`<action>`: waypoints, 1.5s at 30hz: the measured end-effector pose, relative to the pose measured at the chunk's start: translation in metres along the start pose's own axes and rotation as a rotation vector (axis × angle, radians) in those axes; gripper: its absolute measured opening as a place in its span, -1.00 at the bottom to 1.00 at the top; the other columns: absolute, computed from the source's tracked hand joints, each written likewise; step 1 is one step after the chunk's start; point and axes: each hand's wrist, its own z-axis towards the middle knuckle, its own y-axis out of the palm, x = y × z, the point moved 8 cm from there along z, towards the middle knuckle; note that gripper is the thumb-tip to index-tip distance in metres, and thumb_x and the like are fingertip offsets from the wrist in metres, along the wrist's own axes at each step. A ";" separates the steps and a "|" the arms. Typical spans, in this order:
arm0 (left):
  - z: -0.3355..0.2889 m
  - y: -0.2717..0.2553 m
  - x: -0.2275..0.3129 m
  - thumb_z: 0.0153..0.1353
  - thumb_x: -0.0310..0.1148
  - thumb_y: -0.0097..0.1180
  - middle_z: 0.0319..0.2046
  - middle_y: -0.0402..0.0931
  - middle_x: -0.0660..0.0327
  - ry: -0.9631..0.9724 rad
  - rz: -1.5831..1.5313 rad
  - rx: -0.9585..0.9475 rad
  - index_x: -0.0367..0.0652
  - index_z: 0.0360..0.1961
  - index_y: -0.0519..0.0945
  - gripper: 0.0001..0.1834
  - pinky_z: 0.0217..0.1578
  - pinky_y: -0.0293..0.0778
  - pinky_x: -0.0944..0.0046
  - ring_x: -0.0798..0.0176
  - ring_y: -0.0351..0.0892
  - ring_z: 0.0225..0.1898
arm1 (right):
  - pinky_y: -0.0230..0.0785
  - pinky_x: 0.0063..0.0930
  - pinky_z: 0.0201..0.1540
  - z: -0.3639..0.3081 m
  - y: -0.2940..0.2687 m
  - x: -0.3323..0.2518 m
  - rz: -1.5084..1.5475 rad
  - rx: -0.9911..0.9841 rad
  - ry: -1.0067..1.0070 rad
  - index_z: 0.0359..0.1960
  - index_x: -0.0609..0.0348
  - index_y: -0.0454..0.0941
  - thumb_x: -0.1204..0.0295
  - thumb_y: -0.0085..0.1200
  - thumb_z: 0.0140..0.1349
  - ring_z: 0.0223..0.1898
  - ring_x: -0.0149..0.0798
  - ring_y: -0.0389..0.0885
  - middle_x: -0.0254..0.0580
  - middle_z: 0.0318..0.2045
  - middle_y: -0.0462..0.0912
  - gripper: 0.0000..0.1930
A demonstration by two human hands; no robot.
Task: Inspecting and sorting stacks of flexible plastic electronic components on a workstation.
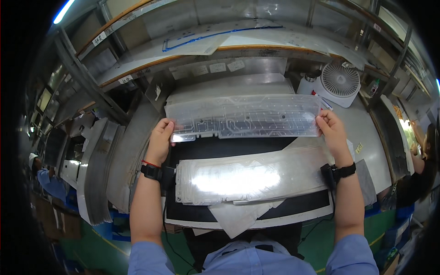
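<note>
Between my two hands is a long, clear plastic sheet (247,117) with fine printed lines like a circuit film. My left hand (161,136) pinches its left end, thumb on top. Its right end is pinched by my right hand (332,130). Below it, nearer to me, lies a stack of similar clear sheets (256,176), with light glaring off the top one. A black mat (220,149) shows between the held sheet and this stack. Behind the held sheet are more flat, pale sheets (233,86), partly covered by it.
A white fan (340,82) stands at the back right beside a metal-capped bottle (308,84). Stacks of grey sheets (98,169) line the left side. A shelf (201,57) runs across the back. Other people (50,178) work at far left and far right.
</note>
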 end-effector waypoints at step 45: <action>-0.001 -0.010 -0.017 0.41 -0.22 -0.08 -0.10 0.55 0.22 -0.179 -0.076 0.021 -0.24 0.17 0.37 -0.58 -0.19 0.44 0.46 0.45 0.51 -0.23 | 0.05 -0.48 -0.50 -0.028 0.046 -0.020 -0.797 -0.369 0.108 -0.56 0.22 0.44 0.30 0.50 -0.30 -0.57 -0.43 0.18 -0.42 -0.63 0.25 -0.57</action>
